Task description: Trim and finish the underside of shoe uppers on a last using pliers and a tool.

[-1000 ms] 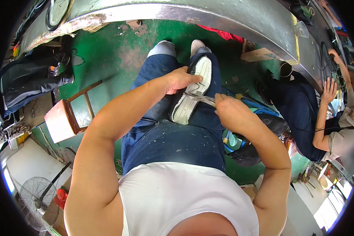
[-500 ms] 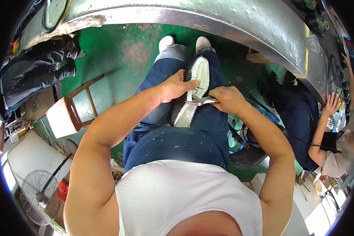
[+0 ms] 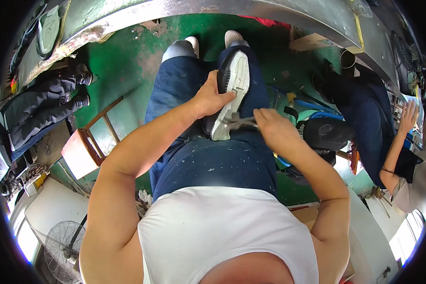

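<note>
A black shoe lies sole up along my lap, its pale insole board (image 3: 239,71) facing me and its toe pointing away. A folded dark edge rims the pale bottom, and dark marks show near its middle. My left hand (image 3: 208,99) is wrapped round the shoe's left side, with the thumb pressed on the pale bottom. Closed round the handles of metal pliers (image 3: 241,122), my right hand (image 3: 275,125) is just right of the shoe. The blurred jaws are over the heel half; whether they grip anything I cannot tell.
A metal-topped bench (image 3: 184,10) curves across the far side. At left stand a wooden stool (image 3: 83,154), a fan (image 3: 65,246) and a person's legs (image 3: 47,111). Another person (image 3: 404,177) sits close at right, near a black bag (image 3: 326,134) and blue straps.
The pliers have slid from the middle of the shoe toward its heel and now blur with motion. My left hand keeps its hold on the shoe. The whole view has shifted a little.
</note>
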### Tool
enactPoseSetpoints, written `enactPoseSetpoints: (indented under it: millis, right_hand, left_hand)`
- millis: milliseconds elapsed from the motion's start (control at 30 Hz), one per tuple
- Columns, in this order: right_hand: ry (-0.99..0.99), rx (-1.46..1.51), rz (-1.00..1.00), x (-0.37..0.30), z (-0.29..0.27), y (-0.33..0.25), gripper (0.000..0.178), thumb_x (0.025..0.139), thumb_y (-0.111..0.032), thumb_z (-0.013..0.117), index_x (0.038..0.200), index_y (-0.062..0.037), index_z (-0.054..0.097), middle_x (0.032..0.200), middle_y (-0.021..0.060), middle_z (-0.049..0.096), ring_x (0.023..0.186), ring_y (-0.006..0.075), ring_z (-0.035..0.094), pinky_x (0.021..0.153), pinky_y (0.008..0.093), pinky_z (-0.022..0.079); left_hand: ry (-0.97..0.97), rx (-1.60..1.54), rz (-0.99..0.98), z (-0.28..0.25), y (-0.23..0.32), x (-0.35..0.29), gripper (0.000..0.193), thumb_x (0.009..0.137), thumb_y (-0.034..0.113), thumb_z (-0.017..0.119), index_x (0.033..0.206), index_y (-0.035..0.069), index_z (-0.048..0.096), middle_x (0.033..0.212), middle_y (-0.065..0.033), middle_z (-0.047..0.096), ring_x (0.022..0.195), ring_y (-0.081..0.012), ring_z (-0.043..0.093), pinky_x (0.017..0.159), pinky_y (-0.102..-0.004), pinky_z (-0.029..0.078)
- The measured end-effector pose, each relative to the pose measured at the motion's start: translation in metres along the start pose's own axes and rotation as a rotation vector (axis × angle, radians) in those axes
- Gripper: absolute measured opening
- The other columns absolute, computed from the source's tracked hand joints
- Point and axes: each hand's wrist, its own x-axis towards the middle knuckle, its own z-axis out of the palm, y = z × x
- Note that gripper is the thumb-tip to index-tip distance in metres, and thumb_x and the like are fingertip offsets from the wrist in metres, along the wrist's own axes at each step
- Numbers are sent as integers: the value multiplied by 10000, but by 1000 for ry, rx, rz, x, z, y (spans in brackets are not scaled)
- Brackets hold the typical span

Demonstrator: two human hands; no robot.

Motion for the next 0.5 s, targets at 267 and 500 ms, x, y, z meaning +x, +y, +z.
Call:
enactPoseSetpoints:
  millis: [267, 500]
  right_hand:
    - [-261, 257, 198, -26, 21, -7, 214, 942, -214, 622, 991, -8, 596, 924, 206, 678, 856, 408, 671, 737, 505, 532]
    - [-658, 669, 431, -1, -41, 1, 254, 976, -235, 593, 969, 19, 582, 779, 170, 673, 760, 343, 688, 718, 433, 539]
  left_hand:
    - [188, 461, 295, 18, -29, -24, 1017, 890, 284, 710, 1562, -41, 19, 1564, -295, 210, 1475, -376, 208, 1213, -430, 213]
    - [37, 147, 174, 13, -73, -47, 1026, 958, 117, 633, 1585, 119, -179, 1621, -232, 164, 1476, -262, 231, 1191, -332, 223]
